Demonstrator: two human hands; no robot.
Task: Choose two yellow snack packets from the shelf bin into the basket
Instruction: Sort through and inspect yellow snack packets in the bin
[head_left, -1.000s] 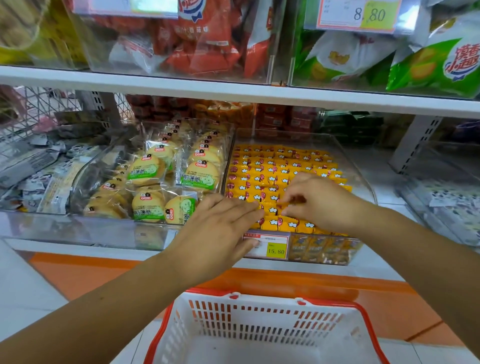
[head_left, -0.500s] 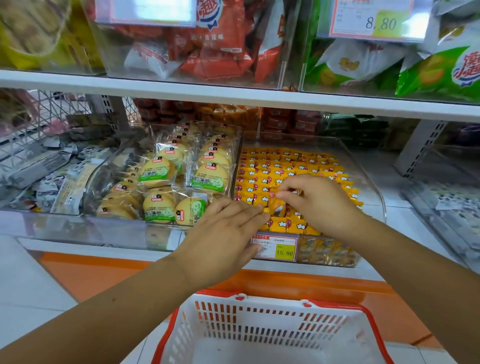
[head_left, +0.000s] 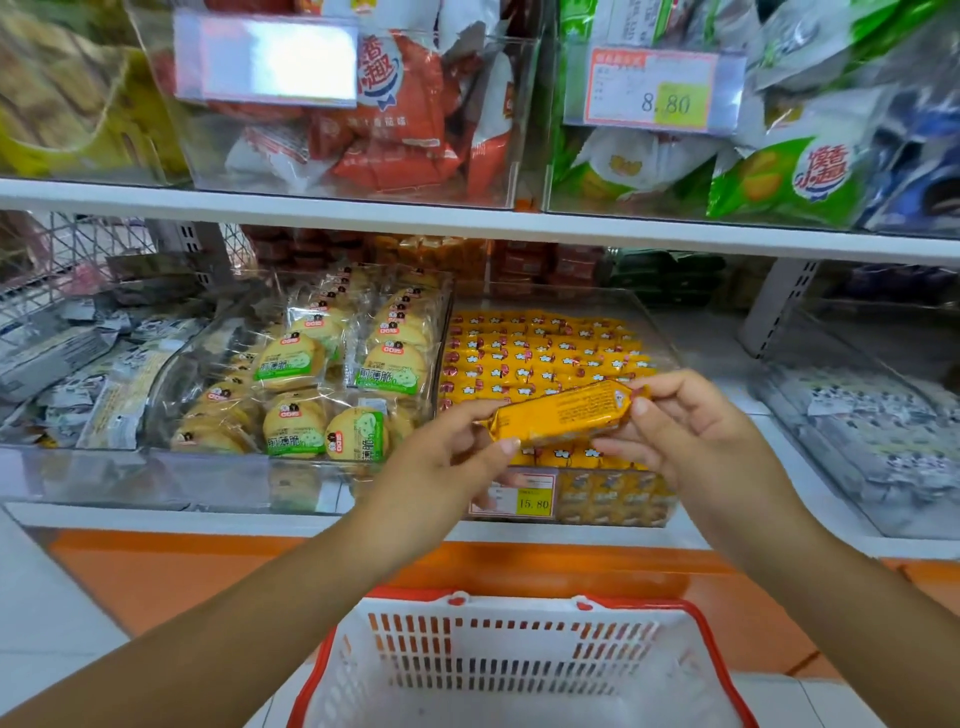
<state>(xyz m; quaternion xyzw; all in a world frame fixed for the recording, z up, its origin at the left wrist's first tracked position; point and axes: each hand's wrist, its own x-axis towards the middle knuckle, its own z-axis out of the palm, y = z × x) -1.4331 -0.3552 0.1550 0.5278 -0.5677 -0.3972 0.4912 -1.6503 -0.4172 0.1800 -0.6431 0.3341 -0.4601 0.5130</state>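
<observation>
1. A yellow packet (head_left: 561, 415) is hanging tilted in the air, just above the front of the clear bin (head_left: 623, 496) of matching packets.
2. The left hand (head_left: 441, 462) is pinching its lower left end.
3. The right hand (head_left: 696, 431) is pinching its raised right end.
4. A red-rimmed white basket (head_left: 493, 654) is sitting below both hands.

Upper price tag (head_left: 655, 91): 8.80. Lower tag (head_left: 522, 496) on shelf bin (head_left: 618, 496): 15.80.
</observation>
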